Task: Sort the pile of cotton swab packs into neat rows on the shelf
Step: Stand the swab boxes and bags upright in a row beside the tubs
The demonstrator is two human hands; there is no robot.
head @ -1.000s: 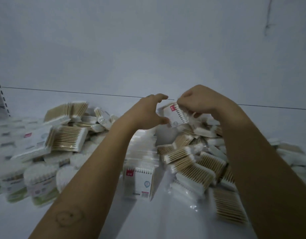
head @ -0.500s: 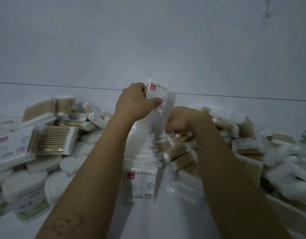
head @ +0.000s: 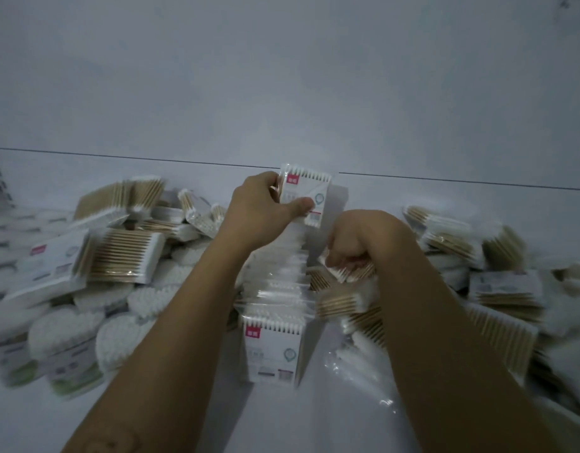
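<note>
A white swab pack with a red label (head: 309, 191) stands upright at the far end of a row of upright packs (head: 275, 308) that runs down the middle of the white shelf (head: 314, 420). My left hand (head: 259, 210) grips this far pack, thumb across its front. My right hand (head: 360, 243) is just right of the row with its fingers curled round a wooden-stick swab pack (head: 350, 271) in the right pile. The nearest pack of the row (head: 272, 353) shows its red label to me.
Loose piles of swab packs lie on both sides: wooden-stick packs (head: 125, 256) and round white tubs (head: 63, 338) on the left, jumbled packs (head: 497, 289) on the right. The shelf's back wall (head: 282, 76) rises close behind the row. A crumpled clear wrapper (head: 357, 367) lies near the front.
My left hand took the labelled pack from the right hand and carried it to the row's far end. My right hand dropped into the right pile and closed on another pack.
</note>
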